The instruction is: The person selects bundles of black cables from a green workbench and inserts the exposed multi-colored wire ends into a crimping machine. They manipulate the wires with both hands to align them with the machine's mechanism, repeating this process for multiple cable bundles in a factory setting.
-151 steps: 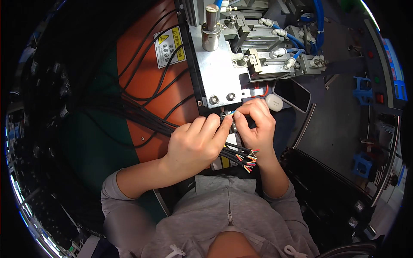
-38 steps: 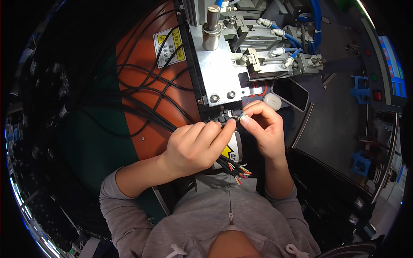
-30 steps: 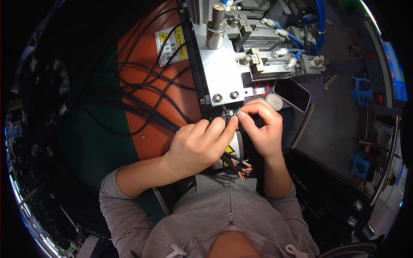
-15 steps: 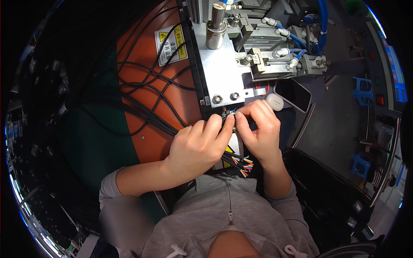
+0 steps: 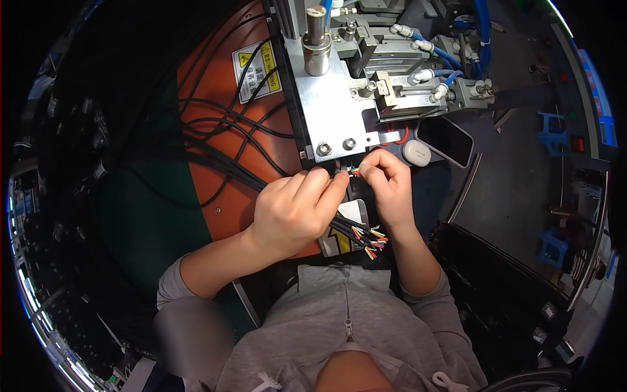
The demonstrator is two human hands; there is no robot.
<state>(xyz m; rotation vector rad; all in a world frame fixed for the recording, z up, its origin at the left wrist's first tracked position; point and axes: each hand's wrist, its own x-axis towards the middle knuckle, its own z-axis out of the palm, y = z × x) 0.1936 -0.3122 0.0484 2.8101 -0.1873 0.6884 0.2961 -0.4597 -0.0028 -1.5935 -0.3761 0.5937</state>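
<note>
The left hand (image 5: pixel 294 212) was closed around a bundle of black cables (image 5: pixel 228 166), and the right hand (image 5: pixel 388 186) pinched thin coloured wire ends (image 5: pixel 353 171) just under the metal plate (image 5: pixel 333 111) of the machine. The fingertips of both hands almost met there, so the exact grip on the small wires was hard to see. More stripped coloured ends (image 5: pixel 372 238) stuck out below the left hand, partly hidden by it

Brushed metal plate (image 5: pixel 333 104) — matt; rubber-sheathed black cables (image 5: pixel 228 163) — smooth; grey cloth hoodie (image 5: pixel 346 326).
</note>
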